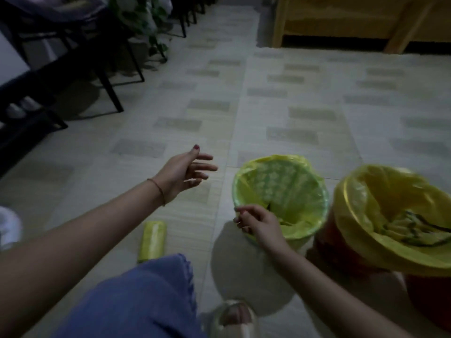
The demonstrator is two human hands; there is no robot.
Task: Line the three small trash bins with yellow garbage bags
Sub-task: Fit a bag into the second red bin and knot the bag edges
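Pale tiled floor (170, 111) fills a dim view looking down from a person's head. At far left stand dark chair legs (107, 84). The left hand (185, 172) reaches forward above the floor with fingers spread and relaxed, holding nothing; a thin bracelet (158, 189) circles its wrist. Below that arm a roll of yellow garbage bags (152, 241) lies on the floor, beside a knee in blue fabric (146, 296). Right of centre the right hand (256, 225) pinches the near edge of a yellow bag at the rim of a green bin (280, 198), which stands on the floor with its bag folded over the rim. At far right a red bin (341, 254) just beside it also wears a yellow bag (380, 215), loose and crumpled inside. The third bin is not in view. Judging from this, the second lining is being finished; the next move likely calls for finding the third bin and tearing a fresh bag off the roll
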